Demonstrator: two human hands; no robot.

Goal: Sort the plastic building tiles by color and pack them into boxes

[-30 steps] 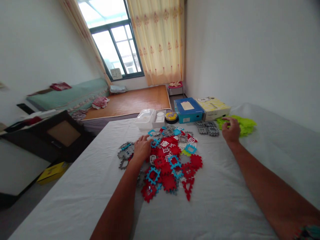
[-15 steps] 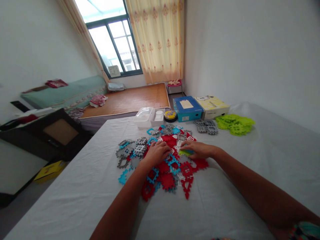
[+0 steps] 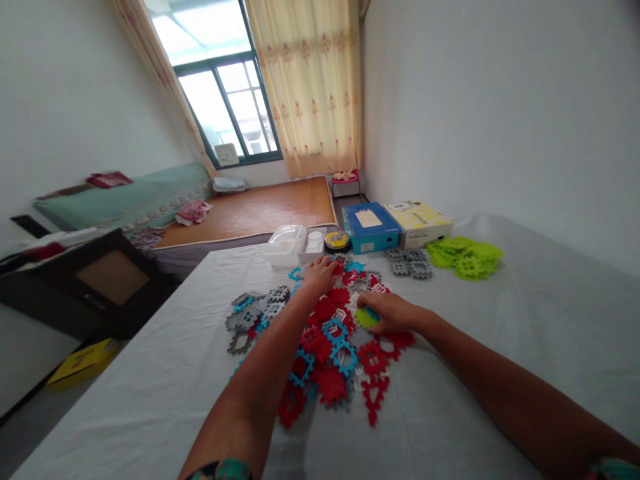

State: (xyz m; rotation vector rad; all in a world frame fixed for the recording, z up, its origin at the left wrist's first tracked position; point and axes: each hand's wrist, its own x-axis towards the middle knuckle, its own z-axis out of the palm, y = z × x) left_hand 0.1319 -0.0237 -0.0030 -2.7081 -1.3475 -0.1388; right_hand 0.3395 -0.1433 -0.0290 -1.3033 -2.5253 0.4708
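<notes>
A heap of flat toothed plastic tiles (image 3: 333,333), red, blue, grey and white, lies on a white-sheeted table (image 3: 450,413). My left hand (image 3: 320,275) reaches to the far side of the heap and rests on the tiles there, fingers curled down. My right hand (image 3: 387,311) lies on the heap's right part with its fingertips on a lime-green tile (image 3: 367,317). I cannot see whether the green tile is lifted. Separate small piles of grey tiles (image 3: 411,263) and lime-green tiles (image 3: 464,257) sit further right.
At the table's far edge stand a clear plastic box (image 3: 285,244), a round yellow tin (image 3: 337,240), a blue box (image 3: 371,227) and a yellow box (image 3: 421,222). A wall runs along the right. Left of the table are a dark cabinet (image 3: 100,280) and a bed.
My left hand has moved from the heap's middle to its far edge. My right hand came back from the green pile onto the heap, and now touches a green tile.
</notes>
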